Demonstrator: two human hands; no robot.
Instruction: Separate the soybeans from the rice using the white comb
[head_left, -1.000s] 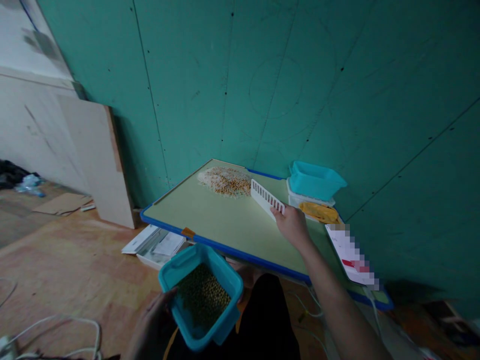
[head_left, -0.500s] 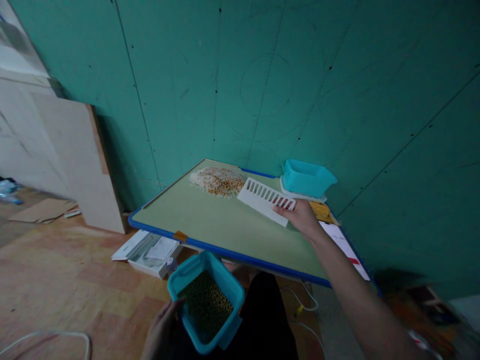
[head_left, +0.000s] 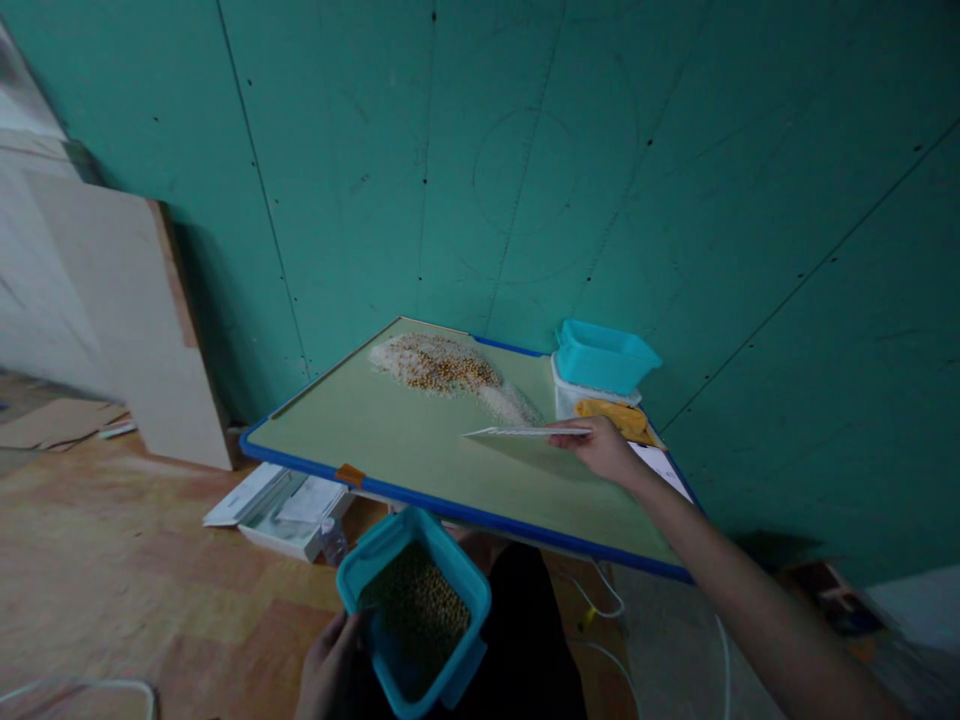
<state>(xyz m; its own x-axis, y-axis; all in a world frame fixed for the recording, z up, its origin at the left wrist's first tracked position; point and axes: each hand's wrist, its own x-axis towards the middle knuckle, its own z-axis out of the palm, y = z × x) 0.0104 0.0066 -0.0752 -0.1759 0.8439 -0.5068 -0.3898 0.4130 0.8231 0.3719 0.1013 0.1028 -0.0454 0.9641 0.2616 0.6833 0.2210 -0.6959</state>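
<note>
My right hand (head_left: pixel 600 449) pinches one end of a white slotted plastic panel (head_left: pixel 517 432), which hangs edge-on and nearly level just above the green table (head_left: pixel 405 440). Beyond the panel lies a pile of mixed white and yellow grains (head_left: pixel 442 365) on the table's far side. My left hand (head_left: pixel 330 668) grips the near left side of a teal tub (head_left: pixel 412 610) filled with green beans, held low in front of my lap, below the table's blue front edge.
A teal tub (head_left: pixel 604 355) sits on a white container (head_left: pixel 574 398) at the table's far right, with a yellow thing (head_left: pixel 619 418) and a white sheet (head_left: pixel 660 465) beside them. White trays and papers (head_left: pixel 281 505) lie on the wooden floor left of the table. Green wall boards stand behind.
My right hand has tipped the white panel from standing on edge to lying nearly flat and drawn it nearer, away from the grain pile. The bean tub stayed in my left hand.
</note>
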